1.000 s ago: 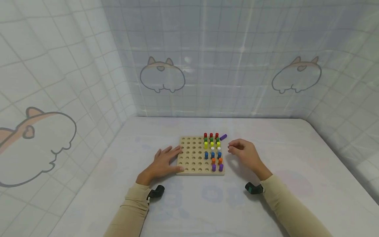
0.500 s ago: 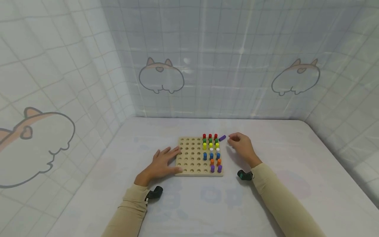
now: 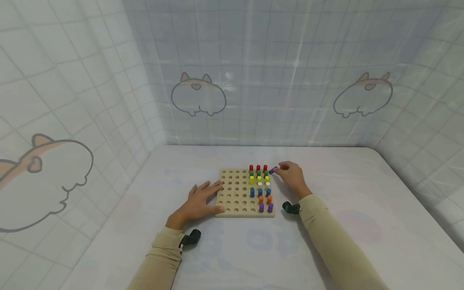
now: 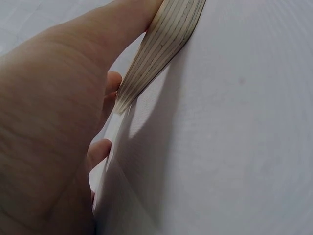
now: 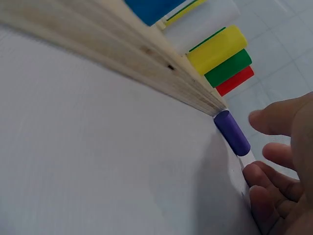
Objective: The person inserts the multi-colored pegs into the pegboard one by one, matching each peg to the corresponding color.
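A wooden pegboard (image 3: 233,201) lies on the table, with coloured pegs standing in rows on its right side. My left hand (image 3: 198,201) rests at the board's left edge, fingers spread and thumb on the near corner. In the left wrist view its fingers (image 4: 100,151) show beside the board's layered side (image 4: 161,44). A loose purple peg (image 5: 232,133) lies on the table by the board's far right corner. My right hand (image 3: 291,176) is at that peg, thumb and fingers parted around it. In the right wrist view a gap shows between thumb and peg.
Red (image 3: 258,167), green, yellow (image 3: 251,180), white, blue (image 3: 252,192), orange (image 3: 269,199) and purple pegs (image 3: 270,208) stand upright near the right hand. Bare holes fill the board's left part. A tiled-pattern curtain (image 3: 268,80) encloses the table's back and sides.
My right hand has moved left to the loose purple peg, from a spot to its right. The left hand stays on the board. The peg lies in about the same place.
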`<state>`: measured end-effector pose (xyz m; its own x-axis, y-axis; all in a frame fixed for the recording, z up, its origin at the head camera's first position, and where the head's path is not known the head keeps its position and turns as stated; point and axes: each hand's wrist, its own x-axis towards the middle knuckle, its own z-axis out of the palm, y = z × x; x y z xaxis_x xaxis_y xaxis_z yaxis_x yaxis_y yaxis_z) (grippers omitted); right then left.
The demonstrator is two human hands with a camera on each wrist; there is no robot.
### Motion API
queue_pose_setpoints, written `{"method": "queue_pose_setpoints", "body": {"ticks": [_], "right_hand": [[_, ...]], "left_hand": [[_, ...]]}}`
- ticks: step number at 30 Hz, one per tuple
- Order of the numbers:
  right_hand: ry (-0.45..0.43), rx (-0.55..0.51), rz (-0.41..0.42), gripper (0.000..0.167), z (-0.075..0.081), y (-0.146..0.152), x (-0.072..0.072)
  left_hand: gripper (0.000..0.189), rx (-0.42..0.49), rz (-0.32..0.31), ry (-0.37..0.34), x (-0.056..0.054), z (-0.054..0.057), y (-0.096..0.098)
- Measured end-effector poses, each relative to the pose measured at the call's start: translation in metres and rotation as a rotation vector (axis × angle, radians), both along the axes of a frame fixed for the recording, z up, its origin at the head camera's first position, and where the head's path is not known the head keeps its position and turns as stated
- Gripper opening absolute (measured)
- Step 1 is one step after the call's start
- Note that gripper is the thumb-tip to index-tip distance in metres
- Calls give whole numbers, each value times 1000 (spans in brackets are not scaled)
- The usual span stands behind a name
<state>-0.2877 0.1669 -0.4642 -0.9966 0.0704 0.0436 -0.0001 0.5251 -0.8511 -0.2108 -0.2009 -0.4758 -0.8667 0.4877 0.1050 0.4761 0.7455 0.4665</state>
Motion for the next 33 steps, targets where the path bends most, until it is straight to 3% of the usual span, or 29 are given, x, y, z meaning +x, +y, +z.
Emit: {"method": "queue_pose_setpoints", "body": {"ticks": [12, 22, 27, 33], "right_hand": [[-47, 174, -17, 59, 1, -6, -2], [-23, 244, -22, 47, 6, -14, 0], [61, 246, -30, 45, -6, -11, 2], [178, 179, -33, 32, -15, -9, 7]], "left_hand": [[90, -13, 5, -9, -1, 2, 3], [90, -23, 18, -10, 2, 4, 2], [90, -31, 22, -9, 1, 3, 1], [90, -27, 24, -13, 2, 1, 2]]}}
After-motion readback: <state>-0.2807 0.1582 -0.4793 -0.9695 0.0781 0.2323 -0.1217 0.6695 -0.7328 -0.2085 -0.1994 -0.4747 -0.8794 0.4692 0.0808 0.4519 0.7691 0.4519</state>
